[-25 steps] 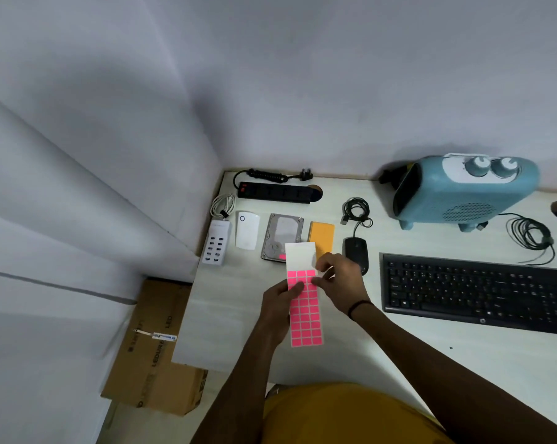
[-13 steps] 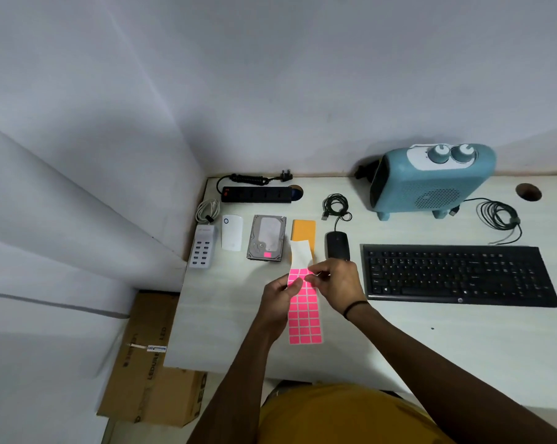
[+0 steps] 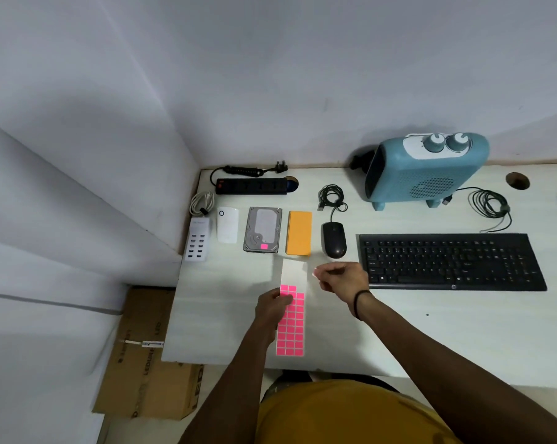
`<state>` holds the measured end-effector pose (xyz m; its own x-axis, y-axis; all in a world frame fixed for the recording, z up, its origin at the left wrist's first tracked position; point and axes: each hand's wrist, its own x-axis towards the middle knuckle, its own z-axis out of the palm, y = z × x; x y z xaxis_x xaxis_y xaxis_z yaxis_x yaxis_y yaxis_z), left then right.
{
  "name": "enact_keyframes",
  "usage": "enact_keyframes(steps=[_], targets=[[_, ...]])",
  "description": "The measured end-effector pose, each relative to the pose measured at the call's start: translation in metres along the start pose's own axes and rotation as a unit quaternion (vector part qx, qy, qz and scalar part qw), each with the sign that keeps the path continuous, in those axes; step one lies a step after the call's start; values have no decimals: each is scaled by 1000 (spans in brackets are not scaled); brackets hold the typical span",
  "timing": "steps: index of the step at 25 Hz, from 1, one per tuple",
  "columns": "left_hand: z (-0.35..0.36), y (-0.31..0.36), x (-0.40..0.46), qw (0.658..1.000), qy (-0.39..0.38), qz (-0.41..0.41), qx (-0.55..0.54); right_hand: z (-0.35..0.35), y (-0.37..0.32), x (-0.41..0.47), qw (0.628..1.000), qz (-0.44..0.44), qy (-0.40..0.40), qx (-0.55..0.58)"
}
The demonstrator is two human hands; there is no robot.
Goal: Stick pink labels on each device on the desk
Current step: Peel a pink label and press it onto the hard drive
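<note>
Over the near edge of the white desk (image 3: 463, 341), the left hand (image 3: 272, 310) grips the label sheet (image 3: 291, 315) by its side, pink squares filling its lower part and bare backing above. The right hand (image 3: 343, 277) is just beside the sheet's top, fingertips pinched together on what looks like a peeled label (image 3: 314, 273), though it is blurred. Beyond lie a hard drive (image 3: 263, 229) with a pink label (image 3: 264, 246) near its front edge, an orange power bank (image 3: 299, 232), a mouse (image 3: 334, 240) and a keyboard (image 3: 450, 261).
</note>
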<state>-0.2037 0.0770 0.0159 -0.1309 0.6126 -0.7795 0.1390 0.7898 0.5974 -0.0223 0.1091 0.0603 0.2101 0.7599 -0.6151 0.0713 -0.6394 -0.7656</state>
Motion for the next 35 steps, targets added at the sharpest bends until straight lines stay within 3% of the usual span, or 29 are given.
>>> enact_keyframes(steps=[4,11,22,27,35], targets=[[-4,-14,9,998,14,-15,65,7,11,2,994,78,-9,71],[-26,-16,21,990,55,-2,133,34,4,7,979,129,-29,155],[-101,65,75,962,223,95,128,90,-45,39,986,83,-73,128],[-120,116,113,952,249,109,143,118,-75,64,987,56,-93,121],[-118,137,162,939,249,124,204,130,-83,94,996,24,-86,-28]])
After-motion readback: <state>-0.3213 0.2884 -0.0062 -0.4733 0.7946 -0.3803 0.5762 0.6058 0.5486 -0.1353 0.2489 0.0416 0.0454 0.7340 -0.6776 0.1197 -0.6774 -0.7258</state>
